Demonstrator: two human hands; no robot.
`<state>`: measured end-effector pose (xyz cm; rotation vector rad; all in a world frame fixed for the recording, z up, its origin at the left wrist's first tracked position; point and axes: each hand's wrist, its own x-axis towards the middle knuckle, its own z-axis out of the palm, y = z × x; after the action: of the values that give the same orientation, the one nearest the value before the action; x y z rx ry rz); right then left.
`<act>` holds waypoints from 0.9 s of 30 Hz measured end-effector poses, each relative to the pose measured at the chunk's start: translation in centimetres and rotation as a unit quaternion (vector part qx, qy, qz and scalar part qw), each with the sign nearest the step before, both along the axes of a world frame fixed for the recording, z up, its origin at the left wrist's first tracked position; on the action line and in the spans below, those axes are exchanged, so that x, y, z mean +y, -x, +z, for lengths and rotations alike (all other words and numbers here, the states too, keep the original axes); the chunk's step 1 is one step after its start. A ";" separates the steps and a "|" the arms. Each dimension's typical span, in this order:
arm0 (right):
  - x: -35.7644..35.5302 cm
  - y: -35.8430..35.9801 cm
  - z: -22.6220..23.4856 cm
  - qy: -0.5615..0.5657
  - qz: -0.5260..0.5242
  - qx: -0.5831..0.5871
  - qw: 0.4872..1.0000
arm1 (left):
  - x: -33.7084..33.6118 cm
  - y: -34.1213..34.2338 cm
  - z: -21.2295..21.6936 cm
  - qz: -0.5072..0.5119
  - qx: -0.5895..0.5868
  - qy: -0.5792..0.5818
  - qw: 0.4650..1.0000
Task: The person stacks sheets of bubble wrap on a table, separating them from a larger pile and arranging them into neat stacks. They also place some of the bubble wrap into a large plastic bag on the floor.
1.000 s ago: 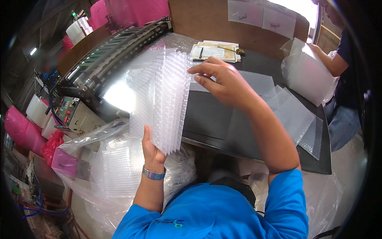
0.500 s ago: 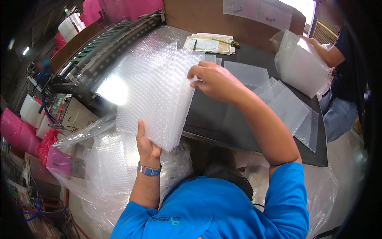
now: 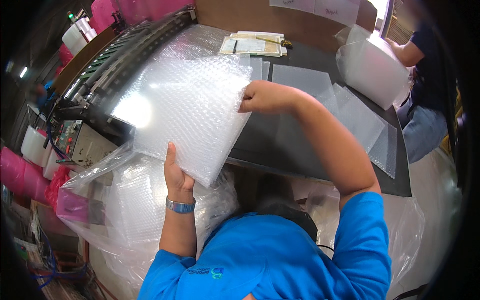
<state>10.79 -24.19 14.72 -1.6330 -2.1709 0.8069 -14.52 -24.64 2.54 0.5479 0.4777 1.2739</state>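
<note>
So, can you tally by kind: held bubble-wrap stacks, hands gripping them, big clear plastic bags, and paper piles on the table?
bubble-wrap stack, held: 1
hands gripping it: 2 (left hand, right hand)
big clear plastic bags: 2 (lower-left bag, co-worker's bag)
paper pile on the table: 1
Total: 6

Left fingers behind bubble sheet
</note>
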 end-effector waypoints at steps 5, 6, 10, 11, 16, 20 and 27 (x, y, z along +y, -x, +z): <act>0.1 0.0 -0.3 0.061 -0.007 0.074 0.995 | 0.3 -0.2 -0.8 -0.044 -0.022 0.020 0.999; 0.2 -0.1 -0.6 0.061 -0.010 0.076 0.995 | 0.3 -0.2 -0.8 -0.050 -0.025 0.021 0.998; 0.7 -0.6 -0.4 0.087 -0.022 0.071 0.993 | 0.7 -0.1 -1.2 -0.066 -0.025 0.026 0.997; 0.7 -0.6 -0.1 0.099 -0.023 0.066 0.993 | 0.8 0.1 -1.2 -0.060 -0.022 0.029 0.998; -0.3 -1.5 0.4 0.042 0.095 0.079 0.991 | 0.8 0.5 -1.0 -0.052 -0.024 0.049 0.997; -0.5 -1.0 0.2 -0.027 0.105 0.063 0.992 | 0.8 0.5 -1.0 -0.071 -0.041 0.065 0.995; -0.3 -1.4 -0.4 -0.039 0.128 0.070 0.989 | 0.7 0.7 -0.7 -0.064 -0.031 0.074 0.995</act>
<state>12.20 -24.52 14.33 -1.2367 -2.3073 0.8646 -15.20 -23.98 1.87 0.4078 0.4733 1.1196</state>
